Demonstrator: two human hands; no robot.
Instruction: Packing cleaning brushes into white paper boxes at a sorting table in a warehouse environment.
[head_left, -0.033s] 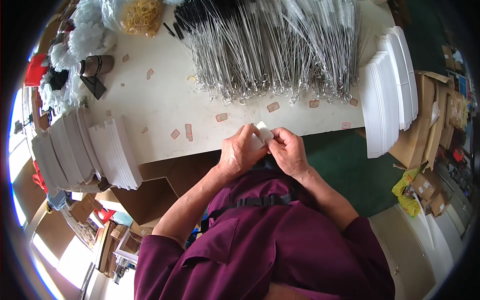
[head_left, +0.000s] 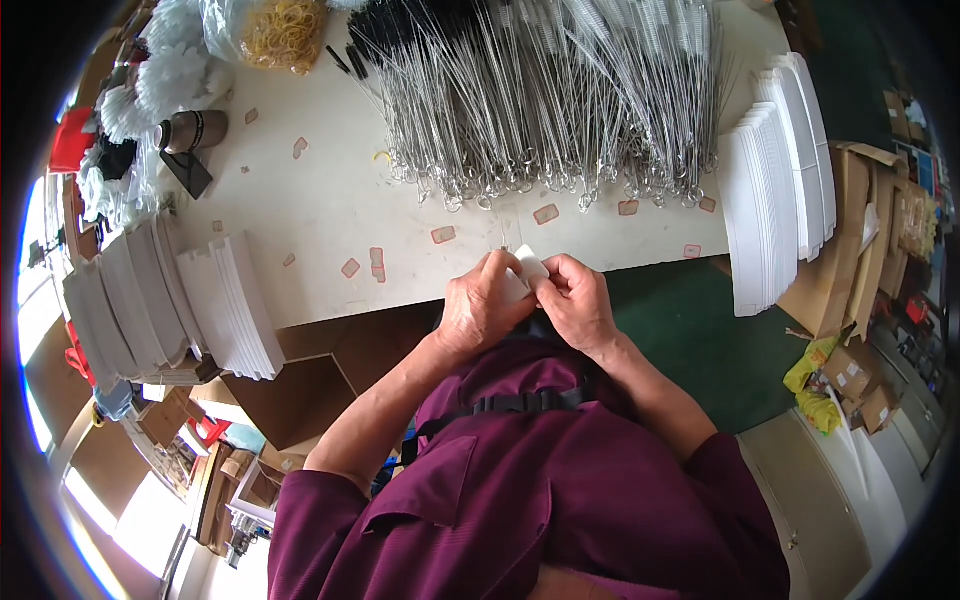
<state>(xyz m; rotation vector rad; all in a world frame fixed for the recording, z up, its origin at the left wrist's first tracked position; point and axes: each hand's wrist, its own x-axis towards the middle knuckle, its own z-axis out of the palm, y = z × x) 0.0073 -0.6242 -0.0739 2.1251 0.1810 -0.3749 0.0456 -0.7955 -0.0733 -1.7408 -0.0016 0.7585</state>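
At the near edge of the table, my left hand [head_left: 478,303] and my right hand [head_left: 579,305] are close together, fingers pinched on a small white card-like piece [head_left: 531,262]. One rounded end of it sticks up between the fingertips. The rest is partly covered by my fingers, so its full shape is hidden. Beyond my hands lies a wide pile of thin wire-handled brushes [head_left: 540,110], with looped wire ends toward me and black or pale bristles at the far side.
Stacked white flat cartons stand at the table's right [head_left: 765,210] and left [head_left: 228,310]. A metal flask [head_left: 195,130] and a bag of yellow rubber bands [head_left: 283,35] lie far left on the table [head_left: 300,240]. Cardboard boxes [head_left: 850,240] stand at the right.
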